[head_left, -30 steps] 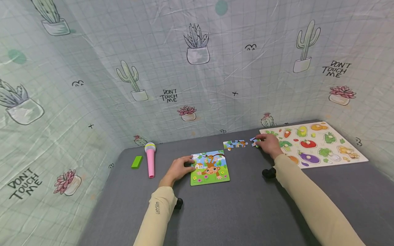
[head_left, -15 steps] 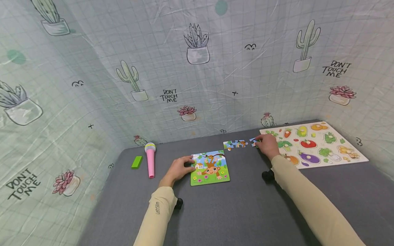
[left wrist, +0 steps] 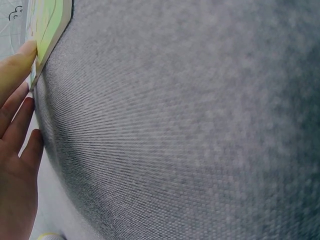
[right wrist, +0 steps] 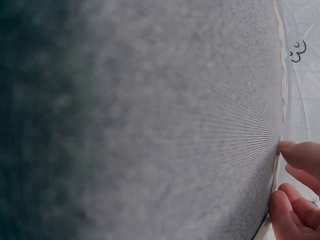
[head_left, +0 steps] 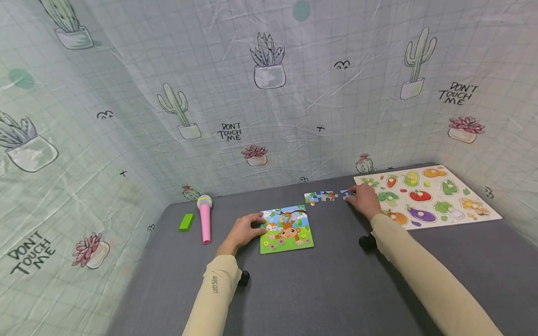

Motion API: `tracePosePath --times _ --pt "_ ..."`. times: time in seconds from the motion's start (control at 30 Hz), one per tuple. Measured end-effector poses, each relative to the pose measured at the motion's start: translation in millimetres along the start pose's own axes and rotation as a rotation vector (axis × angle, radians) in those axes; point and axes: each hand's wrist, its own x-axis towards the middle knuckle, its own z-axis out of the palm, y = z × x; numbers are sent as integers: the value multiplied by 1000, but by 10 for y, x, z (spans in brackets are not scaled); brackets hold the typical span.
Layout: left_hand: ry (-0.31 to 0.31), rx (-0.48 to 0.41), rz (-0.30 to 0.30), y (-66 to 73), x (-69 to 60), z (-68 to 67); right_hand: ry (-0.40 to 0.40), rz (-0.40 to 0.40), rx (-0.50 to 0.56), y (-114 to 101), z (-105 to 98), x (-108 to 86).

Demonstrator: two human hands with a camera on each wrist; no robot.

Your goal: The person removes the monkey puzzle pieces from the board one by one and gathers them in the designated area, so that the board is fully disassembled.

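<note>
In the head view, a monkey jigsaw puzzle lies flat on the grey table. My left hand rests at its left edge, with the thumb touching the board and the other fingers spread loosely beside it. Behind the board and to its right is a short row of puzzle pieces. Just right of that row, my right hand pinches a small blue puzzle piece lying at table level. Its fingers cover part of that piece.
A white vegetable puzzle board lies at the back right, partly behind my right hand. A pink toy microphone and a green block are on the left. A patterned cloth hangs behind the table.
My right hand shifts very slightly to the left over the small puzzle piece, covering more of it. My left hand and the monkey puzzle stay where they were.
</note>
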Motion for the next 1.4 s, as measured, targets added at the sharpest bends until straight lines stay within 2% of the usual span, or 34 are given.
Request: tracePosePath --times 0.4,0.63,0.77,0.93,1.1,1.23,1.4 --pt "-5 4 -5 1 14 -29 -29 -10 -18 -10 -23 50" --pt "5 14 38 -14 -9 -15 -43 2 29 -83 -72 64" --pt "10 6 28 -33 -8 -8 -82 -1 119 -266 -80 62" --pt "1 -29 -4 -47 8 -2 -196 -2 255 -613 22 4" --pt "6 -22 -7 -38 11 10 -299 -56 373 -1013 231 -126" --pt "20 -20 1 -32 4 17 -370 -66 455 -1297 441 -229" --pt "27 -10 4 -37 1 28 -392 -51 472 -1550 685 -307"
